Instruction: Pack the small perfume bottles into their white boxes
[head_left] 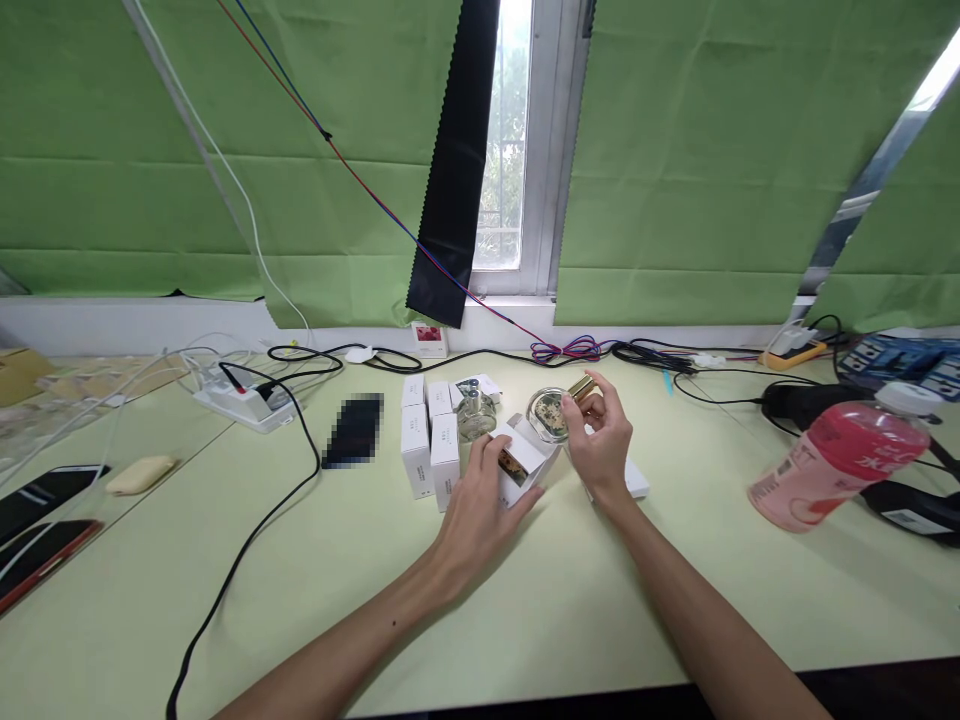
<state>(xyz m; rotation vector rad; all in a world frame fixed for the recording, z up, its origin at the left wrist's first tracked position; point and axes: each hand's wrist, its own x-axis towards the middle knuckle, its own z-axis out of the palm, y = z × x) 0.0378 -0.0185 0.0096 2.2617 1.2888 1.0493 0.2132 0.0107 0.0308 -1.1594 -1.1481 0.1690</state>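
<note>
My left hand [480, 500] grips a small open white box [525, 462] on the pale green table [360, 580]. Its flap is lifted and a brown inner part shows. My right hand [600, 440] holds a round clear glass bottle [548, 414] with a gold cap [582, 386] just above the box's mouth. To the left stand several shut white boxes [430, 445] in a cluster. Behind them stands another clear bottle [475, 412]. A flat white box [636, 480] lies under my right wrist.
A pink drink bottle [825, 455] lies at the right beside black cables [795, 400]. A white power strip [244, 400] and a black cord [247, 540] are on the left, with phones [45, 520] at the left edge. A blurred dark item [354, 430] lies mid-table.
</note>
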